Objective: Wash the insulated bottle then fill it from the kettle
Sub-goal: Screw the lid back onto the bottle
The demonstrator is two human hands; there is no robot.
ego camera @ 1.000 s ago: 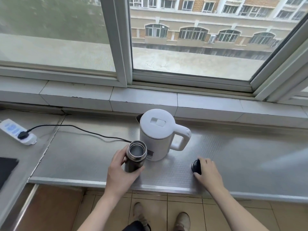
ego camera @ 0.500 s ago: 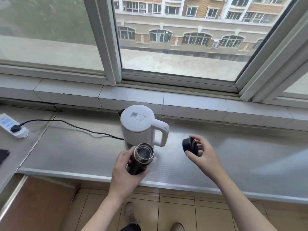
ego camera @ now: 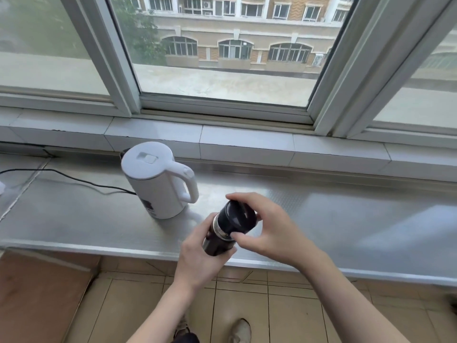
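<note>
A wide sliding window (ego camera: 222,53) with pale metal frames fills the wall, daylight pouring through it; outside stands a brick building (ego camera: 247,33) with arched windows. Below runs a tiled sill (ego camera: 247,142), then a steel counter (ego camera: 346,219). The floor (ego camera: 284,313) is tan tile.

A: the bottle (ego camera: 217,241) body is mostly hidden behind the left hand (ego camera: 197,258).

B: yep, and the kettle's cord (ego camera: 74,180) gets cut off at 9 o'clock, plug unseen.
</note>
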